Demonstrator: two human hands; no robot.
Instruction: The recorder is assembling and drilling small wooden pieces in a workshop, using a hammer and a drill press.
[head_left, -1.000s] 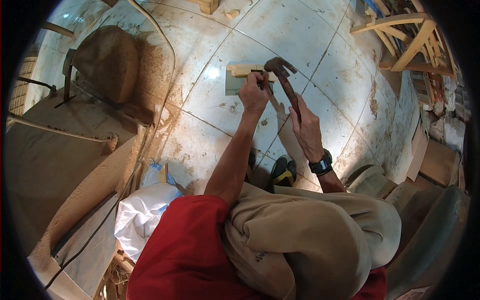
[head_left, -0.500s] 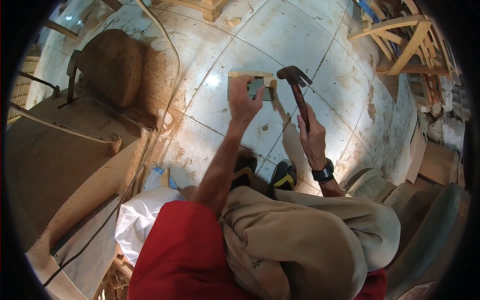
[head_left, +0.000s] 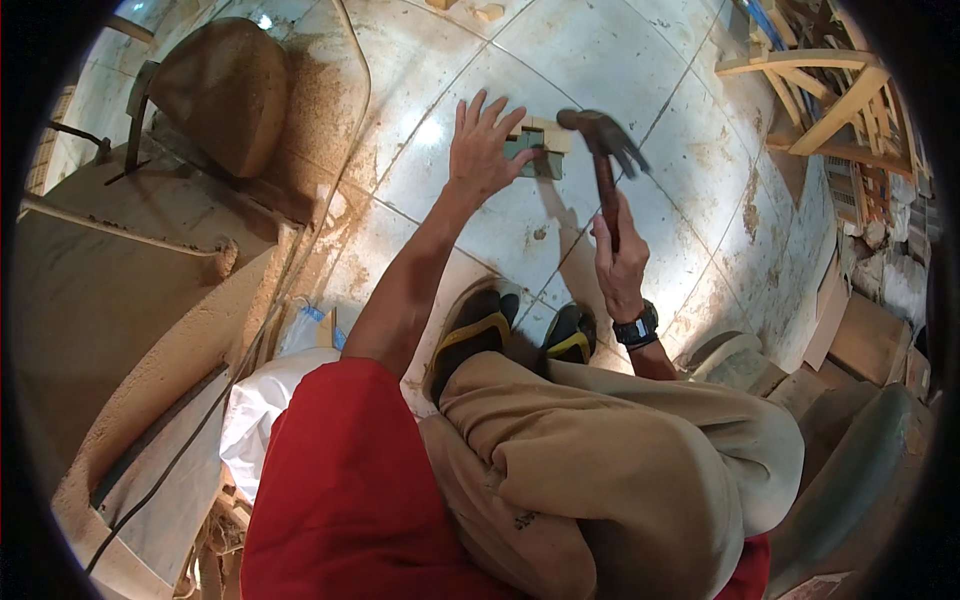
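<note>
My right hand [head_left: 622, 265] is wrapped round the handle of a claw hammer [head_left: 606, 190]. The hammer's head is raised, its claw to the right, slightly blurred. To its left, my left hand [head_left: 480, 150] has its fingers spread and holds nothing. Its thumb reaches over a small flat green piece [head_left: 545, 168] on the floor; I cannot tell whether they touch. Pale wooden strips [head_left: 555, 138] lie along the far and right sides of the green piece, round a dark gap. My left hand hides its left part.
White floor tiles [head_left: 400, 95] carry sawdust and stains. A dusty machine [head_left: 130, 270] with a round disc [head_left: 225, 95] stands at left, a hose [head_left: 360, 80] beside it. Curved wooden frames [head_left: 800, 65] are piled at far right. A white sack [head_left: 260, 410] lies near my left leg.
My left hand has spread its fingers and shifted left on the green piece. The hammer, still in my right hand, has turned slightly. The whole view has also shifted.
</note>
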